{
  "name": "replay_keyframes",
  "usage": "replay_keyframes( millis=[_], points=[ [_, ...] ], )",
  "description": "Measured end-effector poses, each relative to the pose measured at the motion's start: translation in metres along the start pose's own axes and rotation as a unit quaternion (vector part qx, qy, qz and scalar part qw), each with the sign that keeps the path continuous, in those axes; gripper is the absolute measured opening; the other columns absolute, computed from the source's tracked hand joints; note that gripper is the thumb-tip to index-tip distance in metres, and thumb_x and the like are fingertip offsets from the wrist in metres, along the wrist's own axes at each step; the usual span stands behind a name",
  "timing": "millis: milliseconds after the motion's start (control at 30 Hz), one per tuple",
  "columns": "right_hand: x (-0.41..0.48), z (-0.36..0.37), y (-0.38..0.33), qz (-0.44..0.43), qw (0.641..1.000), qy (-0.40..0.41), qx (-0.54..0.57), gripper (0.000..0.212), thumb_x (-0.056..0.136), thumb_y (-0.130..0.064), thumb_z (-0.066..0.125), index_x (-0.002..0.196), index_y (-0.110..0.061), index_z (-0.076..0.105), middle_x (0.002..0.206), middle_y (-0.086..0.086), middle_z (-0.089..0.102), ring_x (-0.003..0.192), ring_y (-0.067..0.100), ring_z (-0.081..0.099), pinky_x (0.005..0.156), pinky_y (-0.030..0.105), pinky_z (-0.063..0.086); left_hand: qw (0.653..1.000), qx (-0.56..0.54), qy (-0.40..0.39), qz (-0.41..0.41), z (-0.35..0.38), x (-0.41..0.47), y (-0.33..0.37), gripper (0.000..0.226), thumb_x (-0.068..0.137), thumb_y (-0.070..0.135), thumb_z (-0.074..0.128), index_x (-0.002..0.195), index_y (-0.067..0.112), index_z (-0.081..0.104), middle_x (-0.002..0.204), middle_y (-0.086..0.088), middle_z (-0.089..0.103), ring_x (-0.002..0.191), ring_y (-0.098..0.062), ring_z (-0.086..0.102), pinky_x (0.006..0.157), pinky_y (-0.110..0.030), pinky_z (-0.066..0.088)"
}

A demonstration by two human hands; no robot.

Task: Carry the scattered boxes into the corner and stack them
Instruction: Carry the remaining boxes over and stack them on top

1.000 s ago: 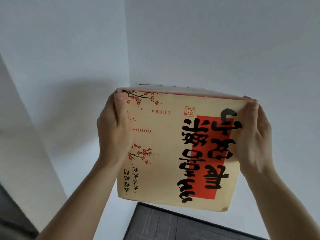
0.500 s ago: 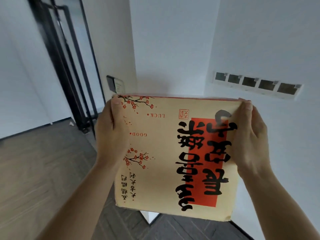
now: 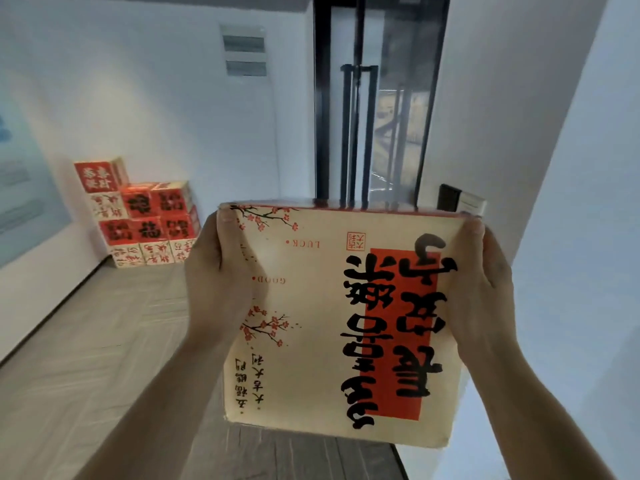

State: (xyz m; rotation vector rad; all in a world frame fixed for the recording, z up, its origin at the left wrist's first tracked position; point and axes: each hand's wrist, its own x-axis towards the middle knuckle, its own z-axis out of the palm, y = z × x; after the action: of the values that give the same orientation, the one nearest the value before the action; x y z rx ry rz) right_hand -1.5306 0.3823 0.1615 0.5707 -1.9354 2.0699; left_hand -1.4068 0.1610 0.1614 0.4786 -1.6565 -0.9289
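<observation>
Closest to you is the cream cardboard box (image 3: 311, 323), the square one with the red panel, black brush lettering and little plum-blossom sprigs. You've got it up in the air in front of your chest, printed face toward you and the lettering upside down from where you stand. It's not resting on anything.

Your left hand (image 3: 218, 271) is clamped on its left edge, thumb lying over the printed face up at the far-left corner. The rest of the fingers wrap round the side, out of sight. Your right hand (image 3: 481, 289) does the same on the right edge, thumb tip at the far-right corner and fingers hidden behind the box. So both hands are gripping the box, one per side.

Under it all runs the grey wood-plank floor (image 3: 86, 358), stretching off to the left and away.

Way off in the far-left corner sits the stack of red-and-cream boxes (image 3: 149, 223), piled in several tiers against the white wall (image 3: 156, 116), with one box sticking up highest on the left. It's well apart from the box you're holding.

Straight ahead, past the box's far edge, is a black-framed glass door (image 3: 374, 116) with tall black handles. Just right of it is a small black-and-white wall panel (image 3: 459, 199). High on the far wall there's a slatted vent (image 3: 245, 50).
</observation>
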Motion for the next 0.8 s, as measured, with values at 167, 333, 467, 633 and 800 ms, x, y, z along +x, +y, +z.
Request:
replay_keyframes(
  millis=[167,333,467,633,800],
  points=[
    [-0.02,0.128,-0.007,-0.018,0.999,-0.043,0.004,0.041,0.112,-0.05,0.03,0.107,-0.027,0.064,0.084,-0.006,0.073,0.074,0.009,0.071,0.067,0.028,0.057,0.999,0.01,0.036,-0.021,-0.093,0.061,-0.055,0.054,0.113,0.051,0.028,0.098,0.013,0.063,0.091,-0.011,0.07,0.086,-0.022,0.065,0.077,-0.036,0.055],
    [-0.042,0.244,-0.011,-0.026,0.997,-0.073,0.007,0.041,0.112,-0.051,0.03,0.1,-0.028,0.062,0.083,0.003,0.068,0.074,0.013,0.067,0.07,0.031,0.056,0.997,0.02,0.069,-0.04,-0.17,0.115,-0.114,0.047,0.114,0.047,0.029,0.101,0.019,0.065,0.09,0.007,0.07,0.078,0.009,0.06,0.067,-0.005,0.043],
    [-0.054,0.327,-0.008,-0.018,0.994,-0.103,-0.009,0.044,0.111,-0.054,0.028,0.107,-0.028,0.063,0.088,-0.001,0.074,0.078,0.011,0.072,0.067,0.022,0.056,0.994,0.034,0.089,-0.045,-0.222,0.157,-0.158,0.048,0.114,0.046,0.029,0.105,0.016,0.065,0.091,0.013,0.069,0.08,0.015,0.058,0.07,-0.004,0.042],
    [-0.046,0.421,0.001,-0.007,0.99,-0.14,0.0,0.047,0.11,-0.056,0.028,0.115,-0.026,0.064,0.093,-0.005,0.077,0.081,0.004,0.074,0.063,0.014,0.054,0.99,0.057,0.123,-0.042,-0.261,0.206,-0.206,0.037,0.115,0.041,0.029,0.108,0.027,0.062,0.094,0.029,0.061,0.089,0.029,0.053,0.075,0.005,0.034],
    [-0.021,0.514,0.03,0.007,0.984,-0.178,0.028,0.049,0.108,-0.06,0.029,0.124,-0.028,0.061,0.101,-0.012,0.077,0.091,-0.002,0.073,0.073,0.016,0.052,0.985,0.074,0.152,-0.046,-0.274,0.264,-0.272,0.044,0.115,0.045,0.028,0.11,0.023,0.066,0.1,0.021,0.068,0.095,0.019,0.059,0.081,-0.005,0.041]
  ],
)
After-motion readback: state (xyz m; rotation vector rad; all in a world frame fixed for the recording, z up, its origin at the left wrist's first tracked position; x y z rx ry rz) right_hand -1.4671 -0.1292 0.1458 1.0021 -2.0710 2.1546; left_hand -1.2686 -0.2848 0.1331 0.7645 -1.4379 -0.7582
